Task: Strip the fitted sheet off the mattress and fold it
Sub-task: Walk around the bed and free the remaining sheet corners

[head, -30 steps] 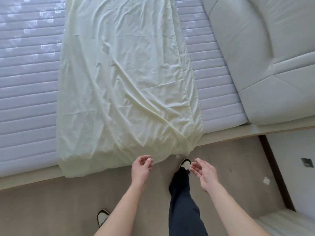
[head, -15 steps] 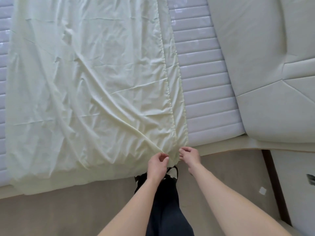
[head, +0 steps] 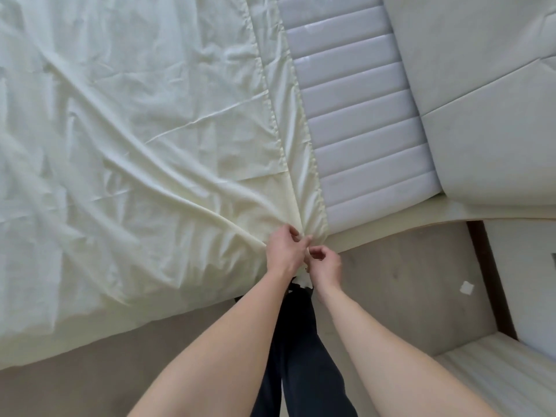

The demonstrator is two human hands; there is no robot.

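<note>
You have no text, label, brand, number or sign to read anywhere on what shows here

Beige floor (head: 406, 284), padded cream headboard (head: 481, 85), dark skirting strip (head: 493, 284), soft daylight

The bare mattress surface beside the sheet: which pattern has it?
Pale grey quilted mattress: horizontal padded bands, head view.

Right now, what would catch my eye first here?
The pale sheet spread wide across the mattress, folded back so a quilted strip shows at its right. Next, the left hand and right hand, close together at the bed's near edge, pinching the sheet's corner.
</note>
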